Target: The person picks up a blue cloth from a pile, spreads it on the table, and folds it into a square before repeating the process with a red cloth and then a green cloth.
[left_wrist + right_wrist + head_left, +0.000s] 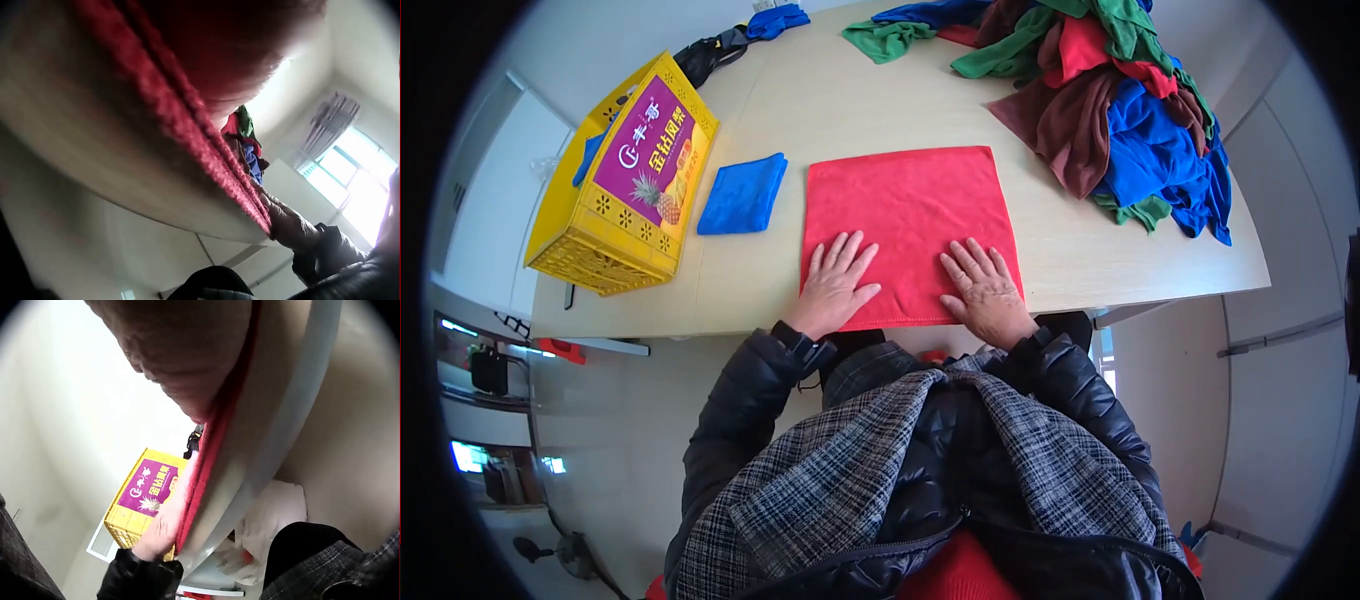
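A red cloth [910, 215] lies spread flat as a near square at the table's front edge. Two layers show along its edge [187, 128] in the left wrist view. On its near left part rests my left hand [835, 290], palm down with fingers straight and pointing away from me. My right hand [990, 300] rests palm down on the near right part, fingers likewise extended and slightly spread. Left of the red cloth lies a folded blue cloth [742, 195], touched by neither hand.
A yellow crate [625, 190] with a purple pineapple label stands at the table's left. At the back right is a loose heap of cloths [1145, 130] in blue, green, red and brown. A black item [708, 58] lies at the back left beside a blue cloth [778, 21].
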Demonstrator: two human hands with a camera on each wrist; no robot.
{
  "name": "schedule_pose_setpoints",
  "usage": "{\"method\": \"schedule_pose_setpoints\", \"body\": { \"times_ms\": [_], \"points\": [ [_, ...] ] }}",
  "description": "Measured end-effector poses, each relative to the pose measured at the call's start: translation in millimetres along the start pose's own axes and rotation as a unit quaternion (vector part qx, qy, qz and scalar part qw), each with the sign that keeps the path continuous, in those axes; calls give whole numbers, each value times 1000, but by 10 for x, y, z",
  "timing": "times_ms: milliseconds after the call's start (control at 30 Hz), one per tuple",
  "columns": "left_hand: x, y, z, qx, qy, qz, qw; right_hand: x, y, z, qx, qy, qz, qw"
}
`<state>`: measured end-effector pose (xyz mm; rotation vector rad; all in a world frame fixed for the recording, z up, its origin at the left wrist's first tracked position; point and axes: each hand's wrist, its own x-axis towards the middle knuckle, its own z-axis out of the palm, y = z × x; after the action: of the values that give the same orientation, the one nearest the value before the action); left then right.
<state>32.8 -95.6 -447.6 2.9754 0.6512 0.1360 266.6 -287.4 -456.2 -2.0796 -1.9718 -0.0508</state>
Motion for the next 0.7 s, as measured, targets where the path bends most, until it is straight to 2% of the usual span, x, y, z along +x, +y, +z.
{"method": "schedule_pose_setpoints", "body": {
  "times_ms": [133, 267, 367, 400, 500, 600, 667, 700],
  "points": [
    [-423, -68, -82, -10, 8, -34, 999, -223, 137, -140, 23, -15, -22, 999],
    [-781, 10, -181, -37, 34, 0, 999, -419, 147, -385, 42, -21, -41, 998],
    [-915, -10, -75, -5, 120, 26, 992, -527, 225, -352, 52, -13, -44, 998],
    [-943, -19, -74, -5, 122, 26, 992, -536, 257, -340, 58, -2, -41, 997],
    [-999, -61, -88, -81, 195, 30, 977, -596, 328, -359, 65, 23, -47, 996],
    [-992, -86, -239, -152, 175, 13, 973, -597, 337, -437, 69, 52, -59, 994],
    [-966, -90, -421, -189, 163, 6, 968, -550, 308, -649, 161, -3, -3, 987],
    [-954, -104, -536, -247, 143, -16, 958, -529, 294, -737, 207, -31, 25, 978]
  ]
}}
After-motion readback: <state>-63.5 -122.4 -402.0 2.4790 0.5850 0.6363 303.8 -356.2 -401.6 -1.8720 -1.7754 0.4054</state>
